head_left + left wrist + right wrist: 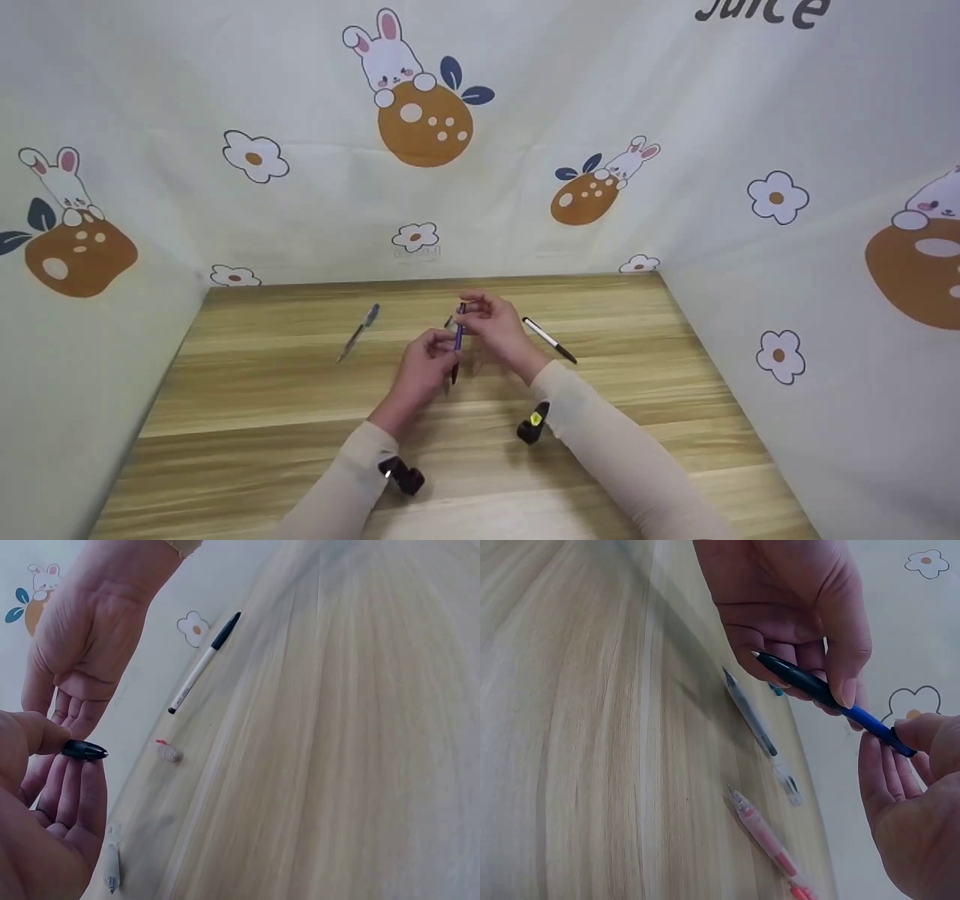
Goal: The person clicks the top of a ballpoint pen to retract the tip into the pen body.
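Lying on the left of the desk (247, 435) is a see-through pen (358, 334). Next, the left hand (424, 366) has a narrow grip, pinching the blue and black pen (460, 331) around its black part. That pen is up off the desk, between both hands. A pink pen (766, 834) lies lower down. The right hand (504, 330) has a narrow grip too, pinching the back end. Far right is a white pen (550, 340). It's best to pinch softly, keep the pen straight, and keep fingers off its tip.
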The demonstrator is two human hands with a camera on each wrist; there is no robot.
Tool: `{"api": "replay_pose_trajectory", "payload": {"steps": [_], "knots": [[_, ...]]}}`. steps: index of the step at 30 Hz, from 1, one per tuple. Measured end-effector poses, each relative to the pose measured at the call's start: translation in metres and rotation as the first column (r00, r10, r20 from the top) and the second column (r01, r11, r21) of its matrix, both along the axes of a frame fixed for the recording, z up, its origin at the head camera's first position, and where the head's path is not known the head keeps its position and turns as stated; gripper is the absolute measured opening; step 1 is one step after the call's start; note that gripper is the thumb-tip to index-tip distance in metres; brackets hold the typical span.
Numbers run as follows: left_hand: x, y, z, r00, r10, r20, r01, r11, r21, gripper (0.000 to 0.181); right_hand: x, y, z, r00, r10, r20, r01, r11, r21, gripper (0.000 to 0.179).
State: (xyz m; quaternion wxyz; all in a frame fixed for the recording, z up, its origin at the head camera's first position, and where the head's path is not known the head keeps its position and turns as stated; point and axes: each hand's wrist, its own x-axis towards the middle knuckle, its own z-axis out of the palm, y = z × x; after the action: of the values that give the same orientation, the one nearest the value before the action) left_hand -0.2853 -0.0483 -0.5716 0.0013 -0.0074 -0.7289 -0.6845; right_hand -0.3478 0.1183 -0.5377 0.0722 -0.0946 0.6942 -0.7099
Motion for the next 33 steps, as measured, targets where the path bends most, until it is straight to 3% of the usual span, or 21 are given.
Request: {"api": "replay_pose_trajectory", "payload": {"steps": [11, 26, 33], "knots": [[0.003, 0.011, -0.002, 0.999, -0.026, 0.042, 0.021, 0.992, 0.124, 0.025, 0.003, 0.010, 0.003, 0.998, 0.045, -0.044, -0.044, 0.998, 0.036, 0.037], [0.007, 0.019, -0.001, 0.997, -0.055, 0.059, 0.045, 0.986, 0.162, 0.021, 0.007, 0.017, 0.009, 0.995, 0.067, -0.069, -0.060, 0.994, 0.092, 0.035], [0.006, 0.019, -0.004, 0.997, -0.057, 0.049, 0.048, 0.984, 0.172, 0.022, 0.009, 0.019, 0.008, 0.996, 0.064, -0.065, -0.059, 0.996, 0.068, 0.034]]}}
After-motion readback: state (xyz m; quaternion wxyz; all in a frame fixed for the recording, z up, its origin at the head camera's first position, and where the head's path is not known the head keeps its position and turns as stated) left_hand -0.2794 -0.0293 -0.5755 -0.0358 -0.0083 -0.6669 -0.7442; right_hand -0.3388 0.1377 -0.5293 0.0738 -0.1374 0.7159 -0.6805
